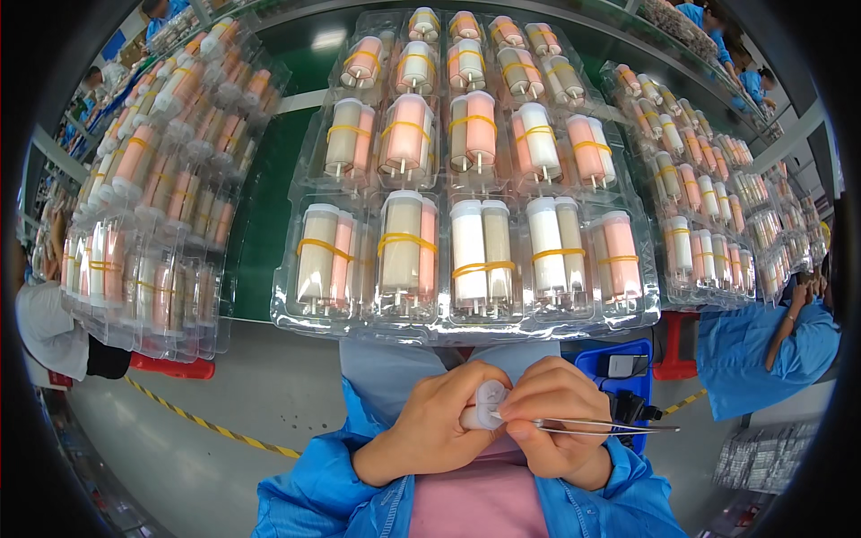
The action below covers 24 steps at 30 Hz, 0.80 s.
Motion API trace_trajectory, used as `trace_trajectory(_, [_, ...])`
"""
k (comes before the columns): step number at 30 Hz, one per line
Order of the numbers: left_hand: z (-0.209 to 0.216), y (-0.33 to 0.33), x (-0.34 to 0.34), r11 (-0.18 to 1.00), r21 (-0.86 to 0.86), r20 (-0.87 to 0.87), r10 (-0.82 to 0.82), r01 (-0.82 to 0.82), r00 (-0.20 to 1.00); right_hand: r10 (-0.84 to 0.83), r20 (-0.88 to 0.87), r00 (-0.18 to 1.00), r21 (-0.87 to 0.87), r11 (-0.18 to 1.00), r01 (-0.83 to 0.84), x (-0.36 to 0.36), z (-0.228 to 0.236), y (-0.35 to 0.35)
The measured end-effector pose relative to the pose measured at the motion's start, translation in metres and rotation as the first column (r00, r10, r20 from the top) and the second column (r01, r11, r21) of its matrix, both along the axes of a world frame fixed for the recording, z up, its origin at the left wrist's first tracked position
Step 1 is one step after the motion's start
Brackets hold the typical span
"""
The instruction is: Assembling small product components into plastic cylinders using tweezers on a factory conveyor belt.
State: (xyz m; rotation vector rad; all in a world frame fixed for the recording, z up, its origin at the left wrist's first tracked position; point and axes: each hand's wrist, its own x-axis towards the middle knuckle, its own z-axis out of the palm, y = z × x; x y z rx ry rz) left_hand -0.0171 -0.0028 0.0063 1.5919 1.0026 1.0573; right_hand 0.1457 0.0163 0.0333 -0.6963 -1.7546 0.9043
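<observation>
In front of my body, my left hand (421, 430) is closed around a small bundle of tubes with pale, rounded end caps (490, 396). Most of the bundle is hidden by the fingers. My right hand (560, 417) holds metal tweezers (644, 428), which stick out to the right. Its thumb and fingertips meet at a thin white stem by the caps, though contact is hard to make out. Just beyond both hands stands a clear plastic tray (377, 330), its pockets filled with pink, white and grey tube bundles (408, 247) bound by yellow rubber bands.
More loaded clear trays are stacked at the left (148, 327) and right (708, 291) of the green bench (256, 260). A blue bin (639, 354) with dark items sits low at my right. Co-workers in blue (762, 350) and white (54, 327) are on either side.
</observation>
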Motion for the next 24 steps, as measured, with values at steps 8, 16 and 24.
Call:
trace_trajectory(8, [0.000, -0.001, 0.000, 0.999, 0.039, -0.035, 0.023, -0.022, 0.999, 0.020, 0.029, 0.999, 0.013, 1.000, -0.020, -0.001, 0.003, 0.002])
trace_trajectory(16, [0.002, -0.003, 0.003, 0.997, -0.076, 0.051, 0.028, -0.024, 0.998, -0.016, -0.014, 1.000, -0.002, 1.000, 0.016, 0.002, 0.001, 0.001])
trace_trajectory(24, [0.007, -0.004, 0.000, 0.883, -0.440, 0.494, 0.085, 0.164, 0.866, -0.158, -0.254, 0.954, -0.272, 0.958, 0.086, 0.010, -0.018, -0.008])
